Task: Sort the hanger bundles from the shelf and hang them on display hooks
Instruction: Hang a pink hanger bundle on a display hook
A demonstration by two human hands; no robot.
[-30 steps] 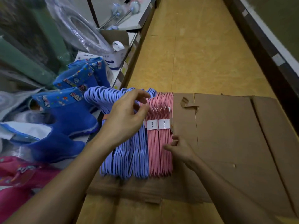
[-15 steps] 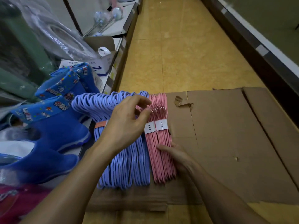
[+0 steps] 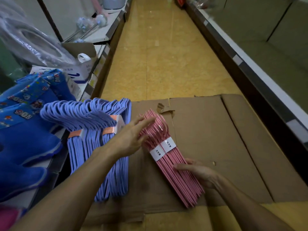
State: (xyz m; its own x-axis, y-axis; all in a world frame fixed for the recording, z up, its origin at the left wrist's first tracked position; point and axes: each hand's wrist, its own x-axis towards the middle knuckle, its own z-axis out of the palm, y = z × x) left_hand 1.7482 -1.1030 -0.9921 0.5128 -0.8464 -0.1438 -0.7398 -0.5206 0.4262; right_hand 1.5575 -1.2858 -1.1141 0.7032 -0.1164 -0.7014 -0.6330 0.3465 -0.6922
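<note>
The pink hanger bundles (image 3: 168, 154), two stacks banded with white paper labels (image 3: 162, 150), lie slanted on the flattened cardboard (image 3: 216, 139) at lower centre of the frame. Just left of them the blue hanger bundles (image 3: 93, 130) rest with orange bands, hooks fanned toward the blue boots (image 3: 25, 130) at left. My left hand (image 3: 133, 135) reaches flat, fingers spread, touching the pink hooks. My right hand (image 3: 200, 174) curls around the pink stack's lower edge.
</note>
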